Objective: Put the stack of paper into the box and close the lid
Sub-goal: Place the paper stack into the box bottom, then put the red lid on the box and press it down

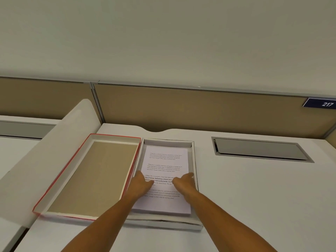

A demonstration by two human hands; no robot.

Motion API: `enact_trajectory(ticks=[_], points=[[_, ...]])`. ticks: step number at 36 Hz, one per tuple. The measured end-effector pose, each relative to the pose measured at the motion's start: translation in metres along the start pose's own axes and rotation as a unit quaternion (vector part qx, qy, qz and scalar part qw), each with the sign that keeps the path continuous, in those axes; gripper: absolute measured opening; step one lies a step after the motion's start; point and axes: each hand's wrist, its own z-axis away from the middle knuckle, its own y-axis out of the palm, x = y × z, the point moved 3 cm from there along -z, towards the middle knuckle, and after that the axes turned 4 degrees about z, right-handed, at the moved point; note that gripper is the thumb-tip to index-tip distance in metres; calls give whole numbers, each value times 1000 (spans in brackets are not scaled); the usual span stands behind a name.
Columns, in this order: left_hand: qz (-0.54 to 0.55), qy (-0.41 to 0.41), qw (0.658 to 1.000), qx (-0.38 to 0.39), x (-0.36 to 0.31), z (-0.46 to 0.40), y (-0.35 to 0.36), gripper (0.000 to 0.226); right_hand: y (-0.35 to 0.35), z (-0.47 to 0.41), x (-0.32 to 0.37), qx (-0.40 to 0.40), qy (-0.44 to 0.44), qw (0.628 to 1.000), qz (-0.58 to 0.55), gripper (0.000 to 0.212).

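Observation:
A stack of white printed paper [165,160] lies flat inside the shallow white box [193,157] in the middle of the desk. My left hand [141,184] rests palm down on the stack's left side, over its left edge. My right hand [183,182] presses on the stack's right side, fingers pointing toward the box's right wall. Neither hand grips anything. The lid [91,171], red-edged with a brown inside, lies upside down directly left of the box, touching it.
A white curved divider [51,151] rises left of the lid. A grey metal cable flap [260,149] is set into the desk at the right. A tan partition [181,108] with a blue 217 tag [321,103] runs along the back.

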Motion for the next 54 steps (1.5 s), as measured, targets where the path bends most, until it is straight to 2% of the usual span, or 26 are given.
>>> enact_trajectory(ticks=[4,8,11,14,16,20,24,26,29,33,36,43,51,54], points=[[-21,47,998,-44,0,11,-9,52,3,8,3,-42,-34,998,-12,99],[-10,90,987,-132,3,28,-23,37,6,19,10,-68,-86,994,-21,91],[14,83,978,-189,12,39,-34,27,12,27,15,-53,-99,994,-3,93],[36,57,966,-249,27,48,-43,27,20,34,19,-26,-110,994,9,89],[57,26,953,-298,37,55,-49,33,27,38,22,-2,-120,993,13,85],[-3,-58,914,-401,58,72,-57,70,41,46,28,36,-135,990,14,84],[77,-169,875,-447,81,84,-61,85,55,56,33,68,-153,986,28,78],[131,-222,853,-454,92,89,-65,86,62,59,35,87,-159,983,39,74],[165,-254,842,-447,112,93,-67,79,69,63,36,108,-162,980,48,72],[218,-257,833,-439,129,96,-61,62,75,67,36,122,-164,978,50,70],[282,-225,823,-439,129,98,-59,46,76,67,37,128,-162,977,46,70],[371,-177,793,-450,122,102,-59,53,69,60,49,131,-159,978,17,71],[410,-140,793,-428,122,107,-54,61,67,57,51,128,-160,979,16,70],[444,-131,783,-416,121,107,-54,66,68,58,50,133,-158,978,15,71]])
